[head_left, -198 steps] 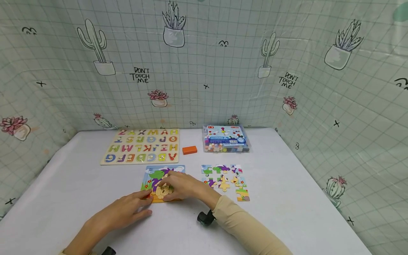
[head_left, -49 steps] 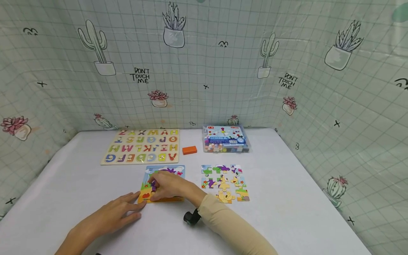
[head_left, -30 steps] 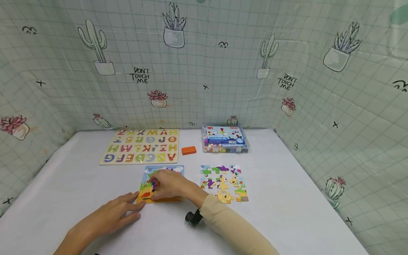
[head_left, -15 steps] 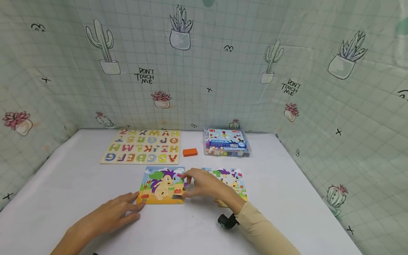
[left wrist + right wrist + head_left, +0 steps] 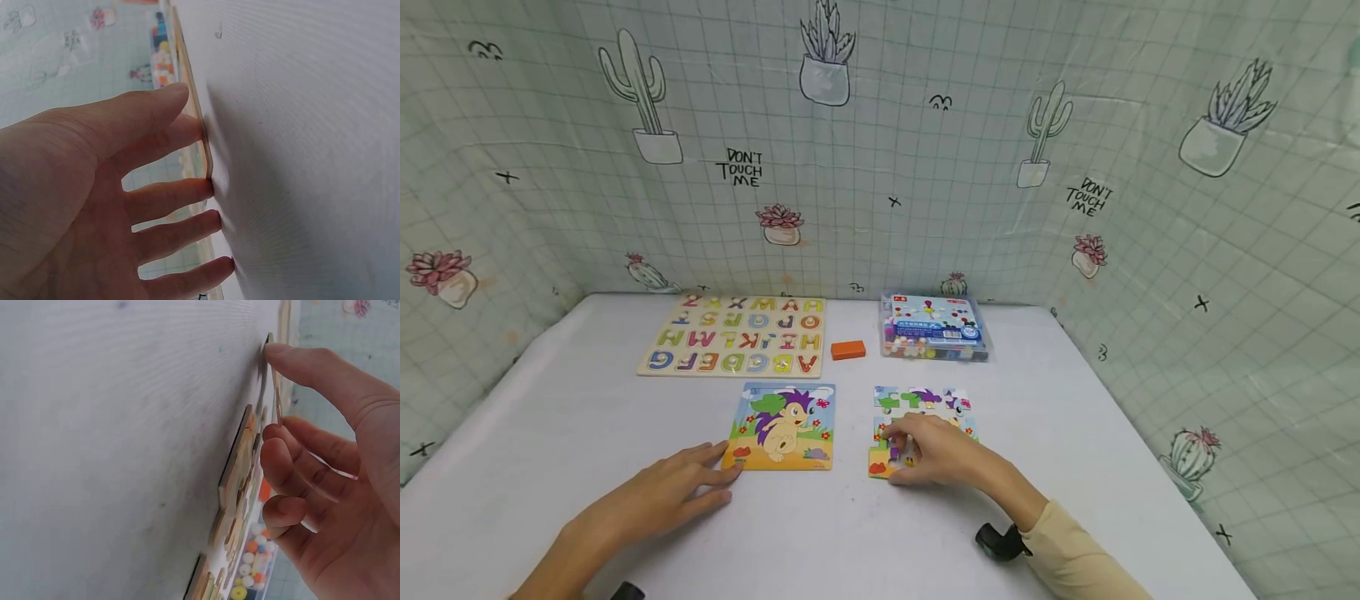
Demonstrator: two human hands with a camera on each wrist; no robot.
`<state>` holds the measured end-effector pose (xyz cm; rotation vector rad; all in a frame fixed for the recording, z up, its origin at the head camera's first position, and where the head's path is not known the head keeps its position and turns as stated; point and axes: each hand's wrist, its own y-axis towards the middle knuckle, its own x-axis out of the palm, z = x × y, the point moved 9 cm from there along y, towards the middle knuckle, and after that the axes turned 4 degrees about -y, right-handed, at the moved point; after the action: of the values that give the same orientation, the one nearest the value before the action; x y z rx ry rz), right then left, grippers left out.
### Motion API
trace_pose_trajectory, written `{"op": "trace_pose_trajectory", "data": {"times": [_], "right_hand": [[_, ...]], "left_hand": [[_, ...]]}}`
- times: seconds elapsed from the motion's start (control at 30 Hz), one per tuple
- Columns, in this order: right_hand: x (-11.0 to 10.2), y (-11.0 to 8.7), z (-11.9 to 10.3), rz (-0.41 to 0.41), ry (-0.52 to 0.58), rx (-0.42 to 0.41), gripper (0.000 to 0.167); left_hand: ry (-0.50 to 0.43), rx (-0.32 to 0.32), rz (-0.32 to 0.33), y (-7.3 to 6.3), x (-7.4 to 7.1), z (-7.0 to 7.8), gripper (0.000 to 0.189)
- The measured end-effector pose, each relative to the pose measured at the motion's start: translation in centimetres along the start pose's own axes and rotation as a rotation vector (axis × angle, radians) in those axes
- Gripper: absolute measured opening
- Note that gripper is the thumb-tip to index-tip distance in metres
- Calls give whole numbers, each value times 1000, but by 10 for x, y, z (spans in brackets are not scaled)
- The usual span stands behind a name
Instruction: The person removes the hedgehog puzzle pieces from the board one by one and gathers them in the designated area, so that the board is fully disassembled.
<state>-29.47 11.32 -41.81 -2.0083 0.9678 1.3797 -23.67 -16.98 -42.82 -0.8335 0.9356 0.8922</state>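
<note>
In the head view a hedgehog puzzle board (image 5: pixel 781 465) lies flat, its whole picture showing. My left hand (image 5: pixel 658 496) rests at the board's lower left corner with fingers fairly straight; the left wrist view has its fingertips (image 5: pixel 201 186) against the board's edge. To the right are several loose puzzle pieces (image 5: pixel 925 397) set out in rows, partly hidden by my right hand (image 5: pixel 943 450). That hand pinches a puzzle piece (image 5: pixel 877 468) with an orange ground and a red patch, at the group's lower left. The right wrist view shows this thin piece (image 5: pixel 278 400) on edge, between thumb and finger.
Behind the puzzle stands a wooden alphabet board (image 5: pixel 730 340). An orange block (image 5: pixel 847 350) lies beside it, and a clear plastic box (image 5: pixel 936 327) of coloured beads sits at the back right. A patterned cloth wall (image 5: pixel 865 150) borders the white table.
A bottom-middle piece has joined the loose group since the oldest frame. My right hand has since carried another piece from the board rightward to the group's lower left. The left hand stays at the board.
</note>
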Motion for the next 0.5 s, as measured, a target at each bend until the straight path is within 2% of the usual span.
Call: {"op": "trace_pose_trajectory", "data": {"times": [0.3, 0.5], "right_hand": [[2, -4, 5, -17, -3, -16, 48], [3, -6, 7, -38, -2, 7, 49]], "left_hand": [[-2, -17, 0, 1, 2, 1, 44], [-9, -26, -8, 2, 4, 0, 44]]}}
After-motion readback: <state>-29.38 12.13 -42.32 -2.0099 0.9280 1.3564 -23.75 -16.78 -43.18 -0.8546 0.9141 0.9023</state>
